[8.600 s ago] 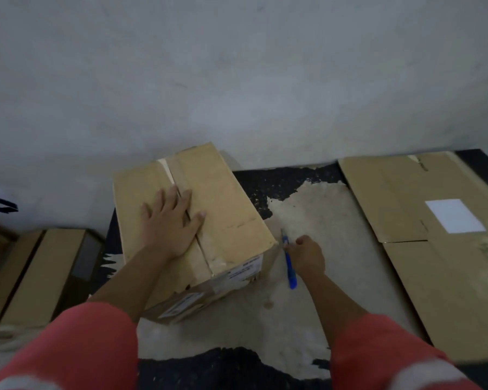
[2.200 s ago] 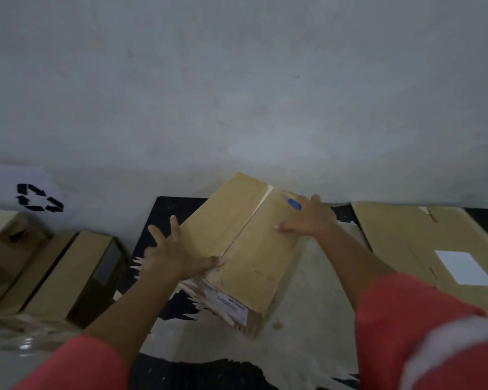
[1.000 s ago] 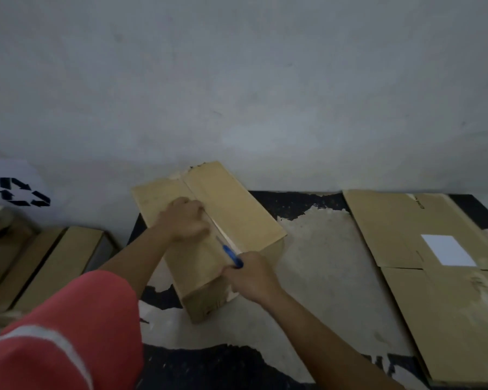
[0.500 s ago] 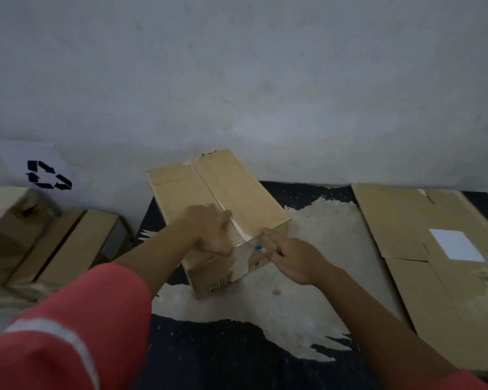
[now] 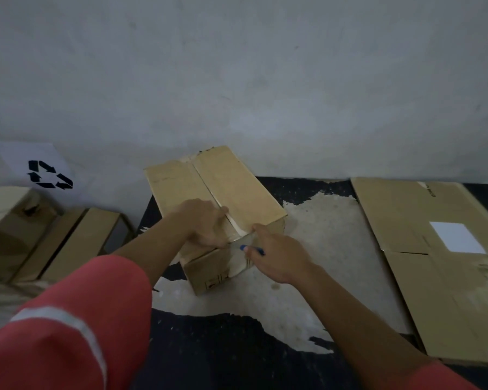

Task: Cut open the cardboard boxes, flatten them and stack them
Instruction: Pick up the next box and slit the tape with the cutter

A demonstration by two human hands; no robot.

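Tape (image 5: 236, 240) at the near end of the box, cutter on it

Cardboard box (image 5: 237, 181) sits closed on the worn surface (image 5: 321, 235), its top seam running away from the person towards the wall; the right hand (image 5: 276, 257) is clamped on a blue cutter (image 5: 252, 249), whose tip lies where the tape folds down over the near end face; the blade itself is too small to make out. The left hand (image 5: 203, 223) rests on the left top flap just beside the seam, fingers curled over the flap's edge and apparently gripping it.

The step in hand looks to be slitting the tape at this end, so the flaps can come free. To do it well, the cut should probably follow the seam line and stay shallow, only through the tape; the left hand's fingers (image 5: 223, 213) lie close to the cutter's likely path, so they are better kept to the side of the seam and the stroke drawn away from them.

Flattened cardboard (image 5: 434, 249) lies to the right, the likely place for the stack; more boxes (image 5: 68, 243) wait at the left.
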